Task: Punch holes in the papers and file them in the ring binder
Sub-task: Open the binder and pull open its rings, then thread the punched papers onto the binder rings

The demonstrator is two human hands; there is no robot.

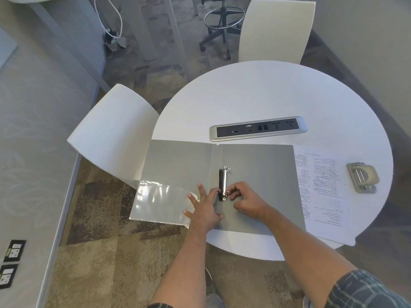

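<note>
A grey ring binder (178, 165) lies flat and wide open on the round white table (266, 94), its left cover hanging past the table's edge. The metal ring mechanism (225, 181) runs along the spine. My left hand (203, 206) rests spread on the binder with its index finger at the near ring. My right hand (245, 201) pinches that near ring between thumb and fingers. A stack of printed papers (327, 192) lies right of the binder. The grey hole punch (362, 177) stands on the papers' far right side.
A silver power and socket strip (258, 128) is set into the table behind the binder. Two white chairs stand at the table, one at the left (113, 134) and one at the back (275, 30). A clear plastic pocket (160, 201) covers the left cover's lower part.
</note>
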